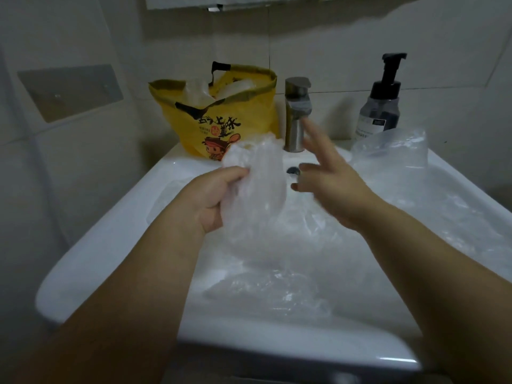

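The left hand (213, 195) grips a clear plastic bag (257, 189); the right hand (332, 187) is spread. The far yellow bag (221, 120) bears black Chinese characters, too blurred to read.

2 bare forearms (155, 273); hands (213, 198) apparently bare too.

left hand (216, 194) grips a clear plastic bag (257, 184) over the sink (110, 245); right hand (332, 187) open beside it.
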Motion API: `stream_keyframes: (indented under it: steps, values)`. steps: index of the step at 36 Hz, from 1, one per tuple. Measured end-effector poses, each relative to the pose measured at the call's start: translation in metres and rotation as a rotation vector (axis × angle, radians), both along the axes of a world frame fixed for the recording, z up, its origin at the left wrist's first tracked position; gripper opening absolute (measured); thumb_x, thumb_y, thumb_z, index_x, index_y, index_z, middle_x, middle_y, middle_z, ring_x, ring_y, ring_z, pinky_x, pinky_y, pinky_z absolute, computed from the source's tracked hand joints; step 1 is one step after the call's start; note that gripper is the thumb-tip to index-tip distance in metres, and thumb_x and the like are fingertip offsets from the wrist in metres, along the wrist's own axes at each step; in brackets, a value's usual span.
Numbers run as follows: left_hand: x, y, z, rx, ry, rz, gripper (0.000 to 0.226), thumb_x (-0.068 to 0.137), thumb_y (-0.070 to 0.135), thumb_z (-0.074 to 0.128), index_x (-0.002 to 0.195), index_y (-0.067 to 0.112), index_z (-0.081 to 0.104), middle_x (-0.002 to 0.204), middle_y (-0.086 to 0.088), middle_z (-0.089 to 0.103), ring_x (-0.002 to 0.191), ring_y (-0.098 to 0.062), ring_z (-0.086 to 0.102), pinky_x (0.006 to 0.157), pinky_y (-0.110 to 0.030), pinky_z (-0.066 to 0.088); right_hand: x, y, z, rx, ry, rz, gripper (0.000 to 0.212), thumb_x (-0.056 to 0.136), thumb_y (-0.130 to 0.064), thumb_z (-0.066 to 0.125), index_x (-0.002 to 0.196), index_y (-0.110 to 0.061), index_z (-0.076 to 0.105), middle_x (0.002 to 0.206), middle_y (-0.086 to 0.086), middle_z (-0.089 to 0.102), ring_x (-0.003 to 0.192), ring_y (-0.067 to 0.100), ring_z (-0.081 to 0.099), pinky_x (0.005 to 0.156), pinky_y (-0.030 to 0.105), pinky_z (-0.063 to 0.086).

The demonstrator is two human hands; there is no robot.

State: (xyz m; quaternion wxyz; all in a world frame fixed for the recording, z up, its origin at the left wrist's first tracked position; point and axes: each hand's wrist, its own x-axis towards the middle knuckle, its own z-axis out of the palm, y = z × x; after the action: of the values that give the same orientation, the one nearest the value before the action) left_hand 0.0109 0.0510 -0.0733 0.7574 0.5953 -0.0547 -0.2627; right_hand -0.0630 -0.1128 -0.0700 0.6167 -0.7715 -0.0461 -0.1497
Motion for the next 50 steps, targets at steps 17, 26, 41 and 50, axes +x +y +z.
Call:
stream_keyframes:
  steps: [17, 26, 41, 50]
  values:
    - [0.008, -0.005, -0.008, -0.126, -0.107, 0.002, 0.02, 0.093, -0.002, 0.055, 0.104, 0.008, 0.069, 0.096, -0.008, 0.075, 0.083, -0.015, 0.072, 0.065, -0.022, 0.058, -0.003, 0.017, -0.006, -0.217, -0.099, 0.047, 0.022, 0.092, -0.037, 0.057, 0.078, -0.023, 0.065, 0.059, -0.014, 0.061, 0.054, -0.002, 0.057, 0.055, 0.011, 0.044]
    - [-0.008, -0.01, -0.004, -0.113, -0.273, -0.237, 0.056, 0.087, -0.022, 0.036, 0.133, 0.005, 0.054, 0.127, -0.019, 0.063, 0.116, -0.03, 0.062, 0.092, -0.035, 0.053, 0.008, 0.01, -0.008, -0.043, -0.058, -0.194, 0.018, 0.085, -0.033, 0.07, 0.082, -0.019, 0.058, 0.079, -0.002, 0.064, 0.065, 0.007, 0.062, 0.055, 0.018, 0.05]
    - [-0.007, 0.0, -0.002, -0.109, -0.142, -0.376, 0.039, 0.072, 0.02, 0.063, 0.109, 0.009, 0.069, 0.108, -0.012, 0.069, 0.1, -0.025, 0.068, 0.085, -0.042, 0.057, 0.009, 0.002, -0.011, 0.03, 0.149, -0.194, 0.099, 0.069, -0.039, 0.082, 0.147, -0.023, 0.024, 0.116, -0.008, 0.048, 0.094, 0.013, 0.058, 0.07, 0.027, 0.054]
    - [-0.004, -0.007, -0.01, 0.125, -0.285, -0.087, 0.027, 0.096, 0.017, 0.056, 0.117, 0.001, 0.063, 0.11, -0.017, 0.071, 0.103, -0.029, 0.068, 0.086, -0.037, 0.057, 0.0, 0.013, -0.004, 0.007, 0.27, -0.024, 0.121, 0.066, -0.026, 0.083, 0.152, -0.03, -0.003, 0.12, 0.0, 0.057, 0.094, 0.016, 0.065, 0.081, 0.033, 0.056]
